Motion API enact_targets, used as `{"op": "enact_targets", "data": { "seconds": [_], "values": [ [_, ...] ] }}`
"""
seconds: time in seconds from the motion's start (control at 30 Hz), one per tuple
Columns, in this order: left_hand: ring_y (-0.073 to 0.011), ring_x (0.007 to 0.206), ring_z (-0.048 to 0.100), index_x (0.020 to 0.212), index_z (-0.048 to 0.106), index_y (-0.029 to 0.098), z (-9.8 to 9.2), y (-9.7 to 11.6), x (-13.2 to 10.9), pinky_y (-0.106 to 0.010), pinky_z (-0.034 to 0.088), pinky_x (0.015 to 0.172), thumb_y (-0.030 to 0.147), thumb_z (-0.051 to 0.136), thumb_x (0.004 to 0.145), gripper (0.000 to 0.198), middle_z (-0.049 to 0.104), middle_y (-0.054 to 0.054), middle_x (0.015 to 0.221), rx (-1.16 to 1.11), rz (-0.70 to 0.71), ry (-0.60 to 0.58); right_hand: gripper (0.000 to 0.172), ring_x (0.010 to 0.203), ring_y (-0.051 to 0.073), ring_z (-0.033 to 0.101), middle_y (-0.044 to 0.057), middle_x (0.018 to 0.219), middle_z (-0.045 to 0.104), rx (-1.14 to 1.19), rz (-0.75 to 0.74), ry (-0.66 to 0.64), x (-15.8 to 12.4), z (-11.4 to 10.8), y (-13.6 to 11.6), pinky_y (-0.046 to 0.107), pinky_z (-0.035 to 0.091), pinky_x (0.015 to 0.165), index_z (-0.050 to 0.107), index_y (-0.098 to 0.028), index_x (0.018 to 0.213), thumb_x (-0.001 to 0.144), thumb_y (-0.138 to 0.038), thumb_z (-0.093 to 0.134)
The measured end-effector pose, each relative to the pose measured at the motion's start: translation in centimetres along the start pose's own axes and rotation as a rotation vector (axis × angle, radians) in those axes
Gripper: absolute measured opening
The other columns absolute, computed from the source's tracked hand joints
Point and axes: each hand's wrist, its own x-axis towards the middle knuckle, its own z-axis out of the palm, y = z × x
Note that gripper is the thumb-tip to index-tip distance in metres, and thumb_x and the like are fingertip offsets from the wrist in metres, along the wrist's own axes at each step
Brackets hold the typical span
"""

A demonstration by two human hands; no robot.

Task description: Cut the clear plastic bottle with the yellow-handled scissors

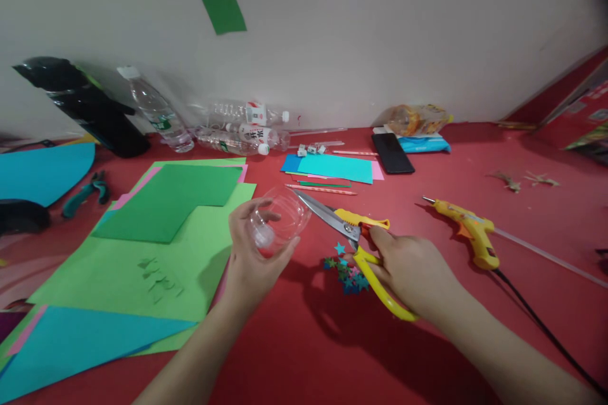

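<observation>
My left hand (254, 253) is wrapped round a clear plastic bottle piece (285, 218), its cut rim facing right. In my right hand (403, 259) is a pair of scissors (332, 218) with yellow handles, one grip partly hidden by the fingers. The blade tips touch or lie close to the rim of the bottle piece; I cannot tell which. Below the scissors, a small heap of paper stars (349, 275) in blue, green and pink lies on the red table (285, 354). Behind the blades rests a yellow utility knife (363, 218), partly covered.
Coloured paper sheets (142, 259) lie at left with green scraps on them, near pliers (85, 195). Plastic bottles (237, 133) and a black flask (90, 107) line the wall. A yellow glue gun (468, 231) with a cord lies right, a phone (393, 153) behind.
</observation>
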Motion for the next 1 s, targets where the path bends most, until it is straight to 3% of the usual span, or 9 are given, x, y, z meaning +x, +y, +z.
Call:
{"op": "enact_targets", "data": {
  "seconds": [0.23,0.83,1.0],
  "values": [
    [-0.0183,0.099,0.062,0.125,0.039,0.029,-0.16,0.15,-0.37,-0.043,0.054,0.090,0.017,0.074,0.073,0.064,0.049,-0.009,0.129,-0.039,-0.050,-0.106,0.056,0.049,0.027,0.067,0.009,0.059,0.069,0.009,0.047,-0.020,0.10,-0.59,-0.16,0.028,0.015,0.046,0.054,-0.017,0.089,0.097,-0.065,0.027],
    [-0.0179,0.100,0.061,0.122,0.042,0.029,-0.40,0.05,0.08,-0.036,0.055,0.083,0.016,0.074,0.071,0.062,0.050,-0.007,0.129,-0.099,-0.104,-0.128,0.030,0.056,0.028,0.069,0.009,0.064,0.072,-0.046,0.031,-0.101,0.25,-0.26,-0.03,0.029,0.014,0.047,0.058,-0.016,0.094,0.095,-0.045,0.053],
    [-0.0180,0.097,0.060,0.119,0.042,0.029,-0.73,0.39,0.30,-0.036,0.054,0.081,0.018,0.075,0.071,0.060,0.051,-0.007,0.126,-0.142,-0.142,-0.176,0.045,0.055,0.029,0.069,0.011,0.063,0.071,-0.029,0.060,-0.062,0.42,-0.45,-0.09,0.029,0.015,0.047,0.058,-0.016,0.092,0.097,-0.057,0.042]
  ]
}}
